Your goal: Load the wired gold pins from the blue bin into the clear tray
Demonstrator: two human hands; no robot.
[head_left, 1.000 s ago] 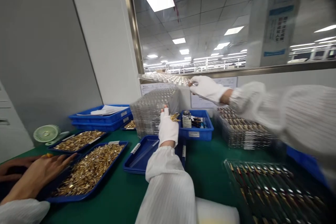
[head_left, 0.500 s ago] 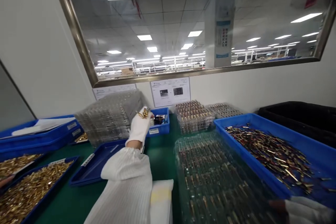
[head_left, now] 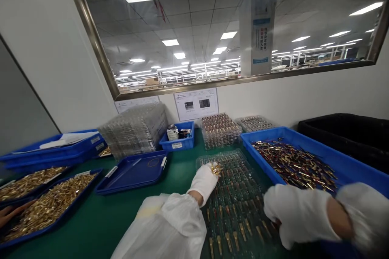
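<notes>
My left hand (head_left: 205, 181), in a white glove, is closed around a small bunch of gold parts (head_left: 216, 168) and hovers over the near left part of a clear plastic tray (head_left: 240, 194) with rows of gold and red parts. My right hand (head_left: 296, 214), also gloved, rests on the tray's right edge with its fingers curled downward; what lies under them is hidden. A blue bin of red and gold parts (head_left: 296, 164) stands just right of the tray.
An empty blue tray (head_left: 133, 171), blue trays of gold parts (head_left: 51, 204), a stack of clear trays (head_left: 133, 130), a small blue box (head_left: 178, 139), filled clear trays (head_left: 220, 129) and a black bin (head_left: 346, 131) crowd the green table. Another person's hand (head_left: 12, 214) shows at the far left.
My left hand came down from near the stack of clear trays to the clear tray in front, still holding gold parts. My right hand moved up onto the tray's right edge.
</notes>
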